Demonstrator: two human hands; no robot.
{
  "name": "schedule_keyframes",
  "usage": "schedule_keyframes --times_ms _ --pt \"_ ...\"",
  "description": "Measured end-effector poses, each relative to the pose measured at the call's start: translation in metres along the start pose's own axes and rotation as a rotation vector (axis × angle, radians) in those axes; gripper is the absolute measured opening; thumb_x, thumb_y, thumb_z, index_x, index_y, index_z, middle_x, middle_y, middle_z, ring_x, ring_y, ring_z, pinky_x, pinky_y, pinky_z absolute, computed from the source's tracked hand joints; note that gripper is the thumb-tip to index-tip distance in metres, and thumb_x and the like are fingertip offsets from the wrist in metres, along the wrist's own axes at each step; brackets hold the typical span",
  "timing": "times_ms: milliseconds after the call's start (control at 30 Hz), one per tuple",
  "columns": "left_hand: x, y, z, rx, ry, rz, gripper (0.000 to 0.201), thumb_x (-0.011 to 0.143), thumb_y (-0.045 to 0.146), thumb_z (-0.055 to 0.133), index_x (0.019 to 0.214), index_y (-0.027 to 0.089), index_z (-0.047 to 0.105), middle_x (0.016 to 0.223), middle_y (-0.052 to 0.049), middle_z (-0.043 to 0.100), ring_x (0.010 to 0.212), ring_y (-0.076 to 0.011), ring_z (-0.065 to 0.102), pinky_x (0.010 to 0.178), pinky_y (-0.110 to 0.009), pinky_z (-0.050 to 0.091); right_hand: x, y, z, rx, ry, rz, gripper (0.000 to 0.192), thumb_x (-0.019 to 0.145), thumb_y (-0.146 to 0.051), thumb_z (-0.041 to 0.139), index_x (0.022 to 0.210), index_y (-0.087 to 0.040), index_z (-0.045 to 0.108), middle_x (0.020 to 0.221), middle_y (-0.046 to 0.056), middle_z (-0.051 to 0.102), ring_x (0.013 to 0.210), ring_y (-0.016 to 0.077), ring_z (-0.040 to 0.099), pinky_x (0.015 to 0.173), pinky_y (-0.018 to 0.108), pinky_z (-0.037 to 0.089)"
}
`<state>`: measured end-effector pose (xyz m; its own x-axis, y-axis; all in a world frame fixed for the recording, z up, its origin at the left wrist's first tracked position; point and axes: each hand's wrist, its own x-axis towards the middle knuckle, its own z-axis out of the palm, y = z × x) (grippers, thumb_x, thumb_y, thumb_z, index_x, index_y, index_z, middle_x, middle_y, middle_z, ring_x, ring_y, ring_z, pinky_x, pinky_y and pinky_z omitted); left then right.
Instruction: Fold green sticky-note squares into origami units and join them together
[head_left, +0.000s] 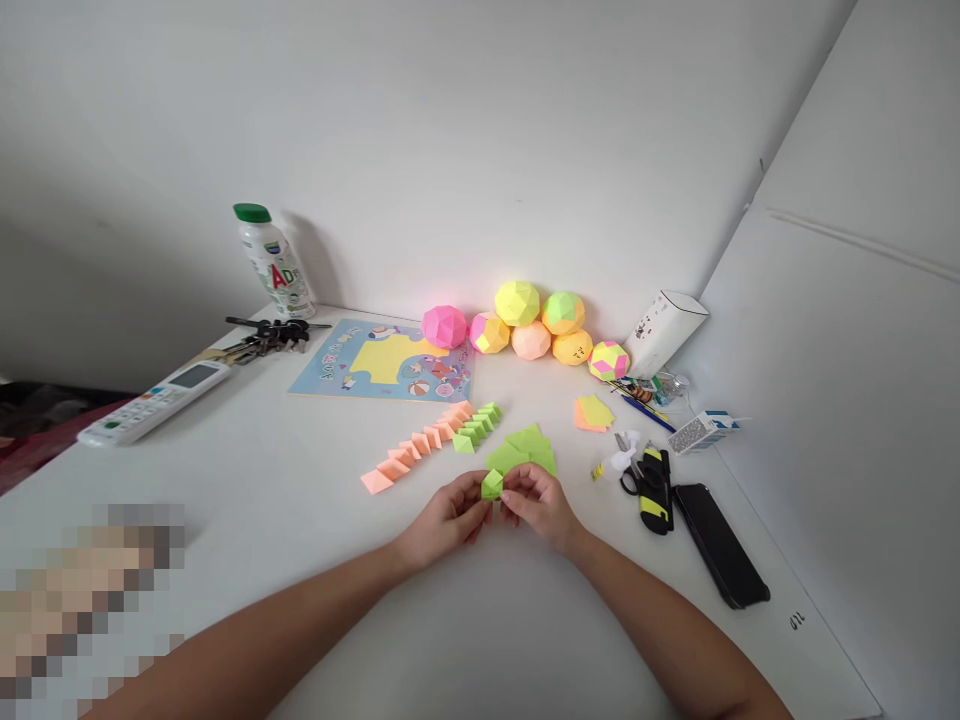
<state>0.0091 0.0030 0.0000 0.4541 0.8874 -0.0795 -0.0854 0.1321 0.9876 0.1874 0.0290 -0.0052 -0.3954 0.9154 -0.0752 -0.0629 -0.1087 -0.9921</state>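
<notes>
Between my two hands is a small folded piece of green paper point(492, 486). My left hand point(448, 515) pinches its left edge, and my right hand point(538, 505) has thumb and fingers closed on its right edge. Just behind the hands lie loose green paper sheets point(534, 440), partly covered by my fingers. To the left, a row of folded green paper units point(477, 428) stands beside a longer row of folded orange paper units point(416, 448).
Several colourful paper balls point(517, 303) sit against the wall. On the right are yellow and orange paper squares point(594, 413), scissors point(634, 475), a utility knife point(655, 500) and a black phone point(721, 545). At left are a remote control point(157, 403), keys point(274, 335) and a bottle point(276, 265).
</notes>
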Motion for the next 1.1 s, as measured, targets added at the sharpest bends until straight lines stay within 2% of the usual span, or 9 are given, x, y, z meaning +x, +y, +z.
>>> schedule_keyframes --times_ms 133,267,433,633,733,933,1100 --pt "-0.002 0.002 0.000 0.028 -0.005 0.005 0.038 0.086 0.039 0.047 0.116 0.015 0.046 0.068 0.002 0.051 0.052 -0.0085 0.042 0.050 -0.023 0.034 0.001 -0.001 0.000 -0.012 -0.007 0.041 0.025 0.072 -0.026 0.067 0.088 -0.018 0.050 0.072 -0.001 0.063 0.052 0.0098 0.057 0.045 0.021 0.044" --pt "-0.003 0.003 0.001 0.049 0.042 -0.029 0.041 0.087 0.044 0.041 0.116 0.015 0.047 0.060 0.005 0.046 0.050 -0.0087 0.041 0.049 -0.023 0.033 0.001 0.003 -0.002 -0.019 -0.045 0.031 0.021 0.073 -0.023 0.065 0.089 -0.017 0.052 0.074 0.000 0.063 0.058 0.0107 0.059 0.049 0.021 0.045" --pt "-0.001 -0.001 0.002 0.133 0.070 -0.001 0.041 0.084 0.044 0.047 0.115 0.016 0.051 0.070 0.001 0.056 0.050 -0.0085 0.041 0.048 -0.022 0.034 -0.002 0.005 -0.003 -0.065 -0.084 0.003 0.017 0.074 -0.021 0.062 0.090 -0.017 0.055 0.075 0.000 0.061 0.061 0.0110 0.059 0.051 0.022 0.046" --pt "0.000 -0.003 0.001 0.247 0.087 0.043 0.041 0.083 0.042 0.048 0.116 0.017 0.054 0.072 -0.001 0.060 0.065 -0.0143 0.052 0.059 -0.026 0.043 -0.004 0.010 -0.001 -0.201 -0.058 -0.018 0.021 0.073 -0.018 0.060 0.094 -0.017 0.056 0.070 -0.002 0.059 0.056 0.0088 0.054 0.053 0.022 0.044" --pt "0.001 -0.006 0.000 0.292 0.072 0.049 0.041 0.084 0.041 0.046 0.116 0.017 0.054 0.068 0.000 0.057 0.064 -0.0137 0.051 0.058 -0.025 0.042 -0.004 0.014 -0.001 -0.256 -0.050 -0.043 0.022 0.072 -0.015 0.059 0.093 -0.017 0.056 0.070 -0.002 0.058 0.056 0.0082 0.051 0.052 0.021 0.042" --pt "0.002 -0.009 -0.001 0.334 0.058 0.065 0.038 0.085 0.037 0.045 0.117 0.018 0.053 0.059 0.005 0.042 0.054 -0.0095 0.039 0.051 -0.022 0.035 -0.004 0.015 0.000 -0.292 -0.052 -0.087 0.025 0.069 -0.010 0.056 0.092 -0.018 0.053 0.068 -0.004 0.053 0.052 0.0064 0.045 0.050 0.019 0.038" --pt "0.002 -0.007 0.001 0.317 0.051 0.044 0.041 0.085 0.039 0.045 0.118 0.017 0.052 0.067 0.002 0.051 0.060 -0.0110 0.045 0.055 -0.023 0.039 -0.004 0.013 0.000 -0.295 -0.070 -0.080 0.025 0.070 -0.011 0.055 0.094 -0.019 0.052 0.074 -0.002 0.057 0.054 0.0071 0.047 0.052 0.020 0.038"
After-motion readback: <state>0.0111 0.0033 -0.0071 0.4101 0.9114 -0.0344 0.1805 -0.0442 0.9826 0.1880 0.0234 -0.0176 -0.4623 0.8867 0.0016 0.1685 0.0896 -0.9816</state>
